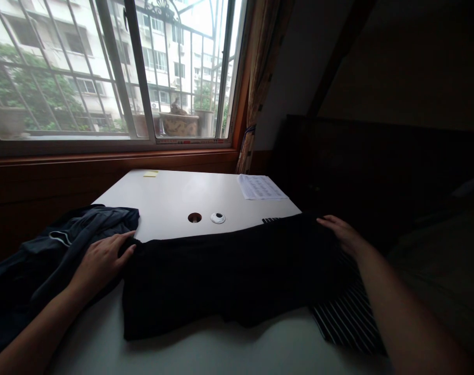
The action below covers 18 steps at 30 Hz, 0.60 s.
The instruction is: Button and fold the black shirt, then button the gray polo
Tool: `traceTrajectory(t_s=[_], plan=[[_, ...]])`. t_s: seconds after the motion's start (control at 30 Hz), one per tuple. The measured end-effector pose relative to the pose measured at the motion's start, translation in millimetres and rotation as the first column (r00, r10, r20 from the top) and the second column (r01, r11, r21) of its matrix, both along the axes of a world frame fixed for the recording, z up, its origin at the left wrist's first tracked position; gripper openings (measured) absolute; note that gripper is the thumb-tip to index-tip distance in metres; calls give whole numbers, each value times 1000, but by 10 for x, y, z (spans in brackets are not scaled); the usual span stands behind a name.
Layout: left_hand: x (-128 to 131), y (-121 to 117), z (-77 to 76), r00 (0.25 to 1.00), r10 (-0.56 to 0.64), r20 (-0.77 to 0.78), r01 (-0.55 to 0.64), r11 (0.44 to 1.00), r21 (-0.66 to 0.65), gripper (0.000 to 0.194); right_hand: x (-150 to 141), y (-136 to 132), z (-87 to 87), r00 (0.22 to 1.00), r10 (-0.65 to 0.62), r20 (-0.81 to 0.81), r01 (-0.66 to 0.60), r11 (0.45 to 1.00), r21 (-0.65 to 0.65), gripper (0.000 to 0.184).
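Note:
A long piece of black clothing stretches across the white table; its exact kind does not show. My left hand grips its upper left corner, thumb and fingers closed on the cloth. At the opposite end, my right hand pinches the upper right corner, with some fingertips hidden by the fabric. The lower edge of the cloth hangs loosely and wavy over the tabletop. Black-and-white striped clothing lies partly under the right end. Beside my left hand is a heap of dark blue-grey clothing.
Printed papers lie at the table's back right corner, and a yellow sticky note at the back left. A round cable hole sits beside a white round cap. A barred window and a curtain stand behind.

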<state>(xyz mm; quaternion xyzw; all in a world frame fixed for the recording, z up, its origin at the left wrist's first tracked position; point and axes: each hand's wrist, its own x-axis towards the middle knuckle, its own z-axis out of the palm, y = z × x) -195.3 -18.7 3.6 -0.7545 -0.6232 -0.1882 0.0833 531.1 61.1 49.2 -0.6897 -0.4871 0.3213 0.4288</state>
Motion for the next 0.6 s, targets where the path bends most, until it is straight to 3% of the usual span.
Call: traceTrajectory(t_s=[0.2,0.33,0.5,0.6], plan=[[13,-7,-28,999,12,-32,-11,1000,15,51,16,79,-235,991,-47,124,60,992,-109,28],[20,-16,-26,999,8,-48,-7,1000,27,53,84,-11,-248,982,-31,189,73,973,-219,48],[21,-16,-33,998,2,-56,0,999,37,54,187,-321,-130,985,110,136,-57,937,-344,81],[22,-14,-39,998,7,-63,-4,999,38,54,144,-508,-72,976,217,-26,-215,931,-295,105]])
